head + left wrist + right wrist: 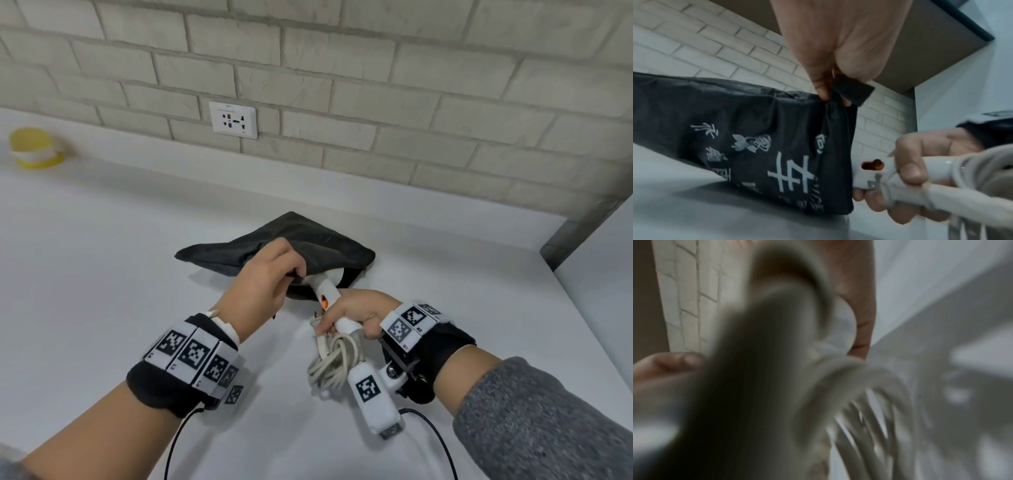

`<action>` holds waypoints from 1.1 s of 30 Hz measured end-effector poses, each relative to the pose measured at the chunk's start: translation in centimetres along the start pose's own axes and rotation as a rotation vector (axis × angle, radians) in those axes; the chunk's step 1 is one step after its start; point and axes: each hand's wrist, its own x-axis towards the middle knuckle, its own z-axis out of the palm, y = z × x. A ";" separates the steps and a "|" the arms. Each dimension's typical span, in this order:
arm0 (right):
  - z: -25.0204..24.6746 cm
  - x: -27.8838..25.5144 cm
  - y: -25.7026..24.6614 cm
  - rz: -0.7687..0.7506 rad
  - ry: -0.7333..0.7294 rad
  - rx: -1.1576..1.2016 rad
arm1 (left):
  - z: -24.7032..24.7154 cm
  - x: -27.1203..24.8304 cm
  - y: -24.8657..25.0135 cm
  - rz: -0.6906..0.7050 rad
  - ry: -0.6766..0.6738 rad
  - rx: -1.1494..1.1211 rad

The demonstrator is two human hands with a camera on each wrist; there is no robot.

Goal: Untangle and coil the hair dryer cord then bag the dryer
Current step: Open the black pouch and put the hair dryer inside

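One white counter (pixel 102 274), brick wall (pixel 342 51).

yellow cup (pixel 34 148) far left on white counter (pixel 102 274) | wall socket (pixel 233 120) on brick wall (pixel 376 85)

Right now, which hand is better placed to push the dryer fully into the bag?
Right hand: it grips the dryer handle and coiled cord. Left hand pinches the bag open.
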 end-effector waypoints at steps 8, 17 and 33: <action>-0.8 0.9 -1.0 -0.074 -0.066 0.505 | -0.1 -2.7 -1.5 -0.131 -0.109 0.153; -1.4 3.0 -1.6 -0.206 0.201 0.555 | 0.2 -3.6 2.5 -0.193 -0.011 -0.068; -0.2 4.2 -1.3 0.049 0.431 -0.282 | 0.0 -3.0 -0.3 -0.389 -0.068 -0.052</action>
